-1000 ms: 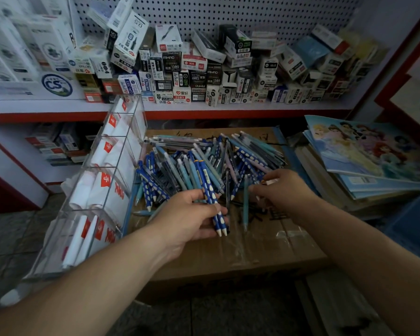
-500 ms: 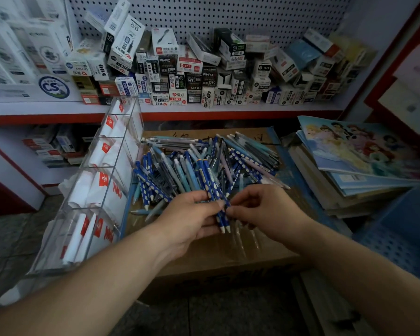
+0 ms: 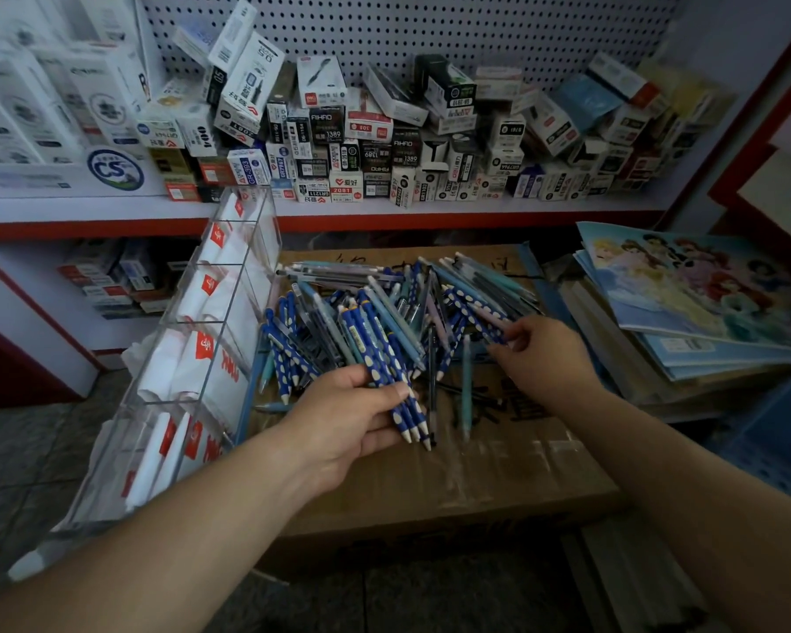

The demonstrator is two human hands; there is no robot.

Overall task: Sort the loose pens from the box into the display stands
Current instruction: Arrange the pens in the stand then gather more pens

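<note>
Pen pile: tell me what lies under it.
The pen pile rests on a cardboard box, whose brown top with black writing shows around it. The surface beneath the pile's middle is covered; the box's inside is hidden.

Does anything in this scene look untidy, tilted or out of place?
Yes. The pens lie in a crisscross heap on the cardboard box, not sorted. The small boxes on the shelf are piled unevenly, several tilted or upside down. The clear display stand seems to lean at a slant beside the box.

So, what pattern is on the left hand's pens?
Pens are dark blue with white dots; head view.
</note>
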